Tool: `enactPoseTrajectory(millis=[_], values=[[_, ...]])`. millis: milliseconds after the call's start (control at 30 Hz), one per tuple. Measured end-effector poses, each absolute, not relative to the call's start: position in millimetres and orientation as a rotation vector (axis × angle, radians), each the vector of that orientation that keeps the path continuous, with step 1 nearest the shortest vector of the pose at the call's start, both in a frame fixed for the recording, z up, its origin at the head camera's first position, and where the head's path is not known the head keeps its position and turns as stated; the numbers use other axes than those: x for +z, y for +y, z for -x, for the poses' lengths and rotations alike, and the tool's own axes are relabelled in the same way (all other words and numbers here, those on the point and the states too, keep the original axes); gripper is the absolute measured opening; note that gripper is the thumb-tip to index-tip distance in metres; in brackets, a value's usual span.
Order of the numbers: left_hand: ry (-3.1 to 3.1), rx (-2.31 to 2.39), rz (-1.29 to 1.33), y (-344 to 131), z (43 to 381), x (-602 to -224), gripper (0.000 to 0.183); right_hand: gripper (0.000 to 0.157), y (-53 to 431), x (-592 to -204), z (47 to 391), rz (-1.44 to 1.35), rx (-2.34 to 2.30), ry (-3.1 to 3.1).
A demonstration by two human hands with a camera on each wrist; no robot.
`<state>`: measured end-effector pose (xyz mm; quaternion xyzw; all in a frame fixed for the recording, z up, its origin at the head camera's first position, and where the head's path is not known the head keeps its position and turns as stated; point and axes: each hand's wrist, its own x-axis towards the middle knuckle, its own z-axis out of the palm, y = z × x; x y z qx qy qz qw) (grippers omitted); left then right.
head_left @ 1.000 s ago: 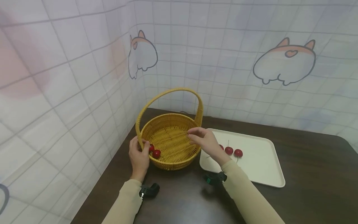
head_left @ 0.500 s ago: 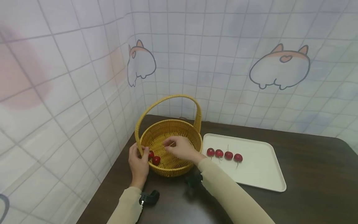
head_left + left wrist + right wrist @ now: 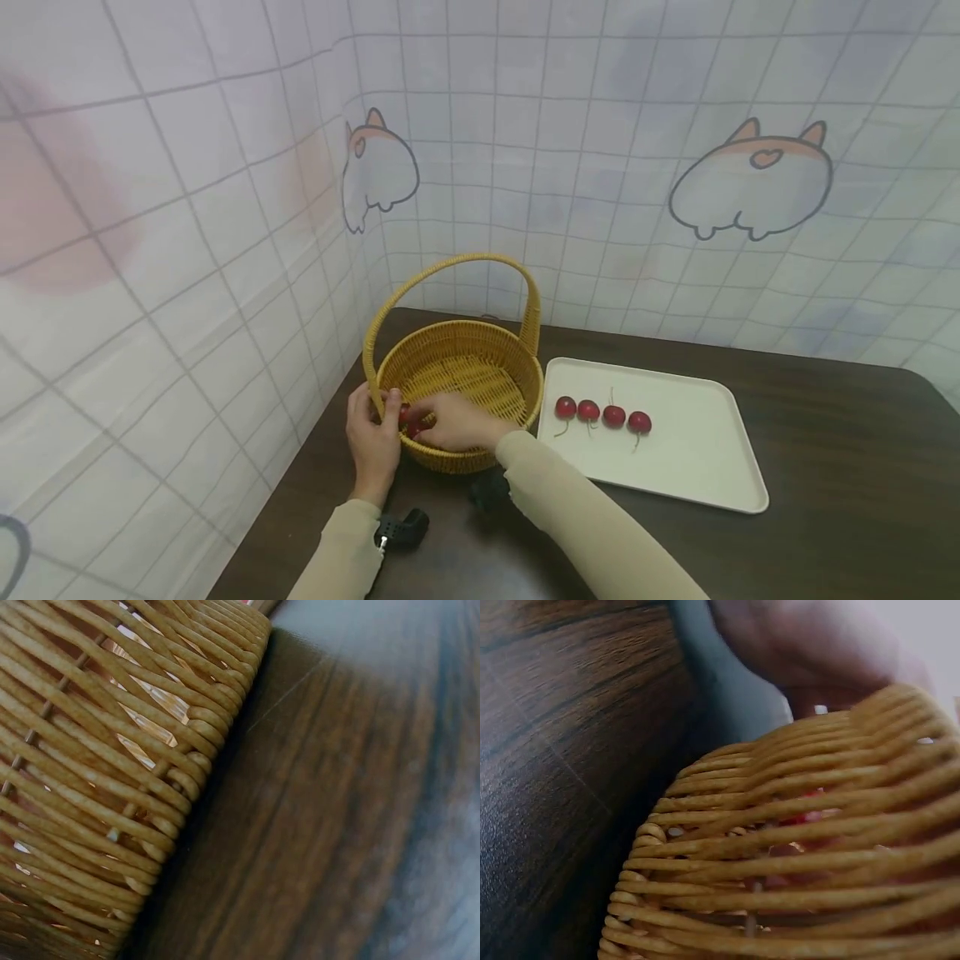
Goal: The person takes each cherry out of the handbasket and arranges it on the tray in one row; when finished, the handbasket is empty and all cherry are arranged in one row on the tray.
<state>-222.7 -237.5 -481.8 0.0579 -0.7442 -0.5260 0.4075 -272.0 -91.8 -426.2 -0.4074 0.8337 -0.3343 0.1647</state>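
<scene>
A round yellow wicker basket (image 3: 465, 333) with a tall arched handle stands on the dark wooden table. My left hand (image 3: 373, 437) grips its left side where the handle meets the rim, thumb over the edge. My right hand (image 3: 453, 423) reaches inside, its thumb and fingers round a red cherry (image 3: 415, 429) near the left wall. Close beside it lies another cherry (image 3: 404, 412), partly covered. In the left wrist view the basket's woven side (image 3: 97, 772) fills the left. The right wrist view shows the weave (image 3: 802, 855) with blurred red behind it.
Right of the basket lies a white rectangular tray (image 3: 690, 442). Several cherries with stems, among them a cherry (image 3: 613, 417), form a row on its left half. A patterned cloth (image 3: 600, 208) hangs behind the table (image 3: 840, 467) and along its left side.
My right hand has moved left and down, from above the basket's right rim to the cherries inside. My left hand keeps its hold. The view has tilted slightly upward.
</scene>
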Motion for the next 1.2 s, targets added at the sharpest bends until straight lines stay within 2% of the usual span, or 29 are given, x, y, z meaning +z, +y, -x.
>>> enactPoseTrajectory(millis=[333,900,1200], values=[[-1.861,-1.330,-0.124,-236.3,225.8,-482.4,0.022,0.032,-89.5,-429.9,275.4,1.109,-0.895,2.373],[-1.891,-1.350,-0.159,-237.4,223.6,-482.0,0.024,0.024,-89.7,-430.3,275.0,1.071,-0.832,2.372],[-1.894,-1.349,-0.169,-236.5,223.0,-482.3,0.023,0.031,-71.1,-422.4,280.7,1.069,-0.866,2.432]])
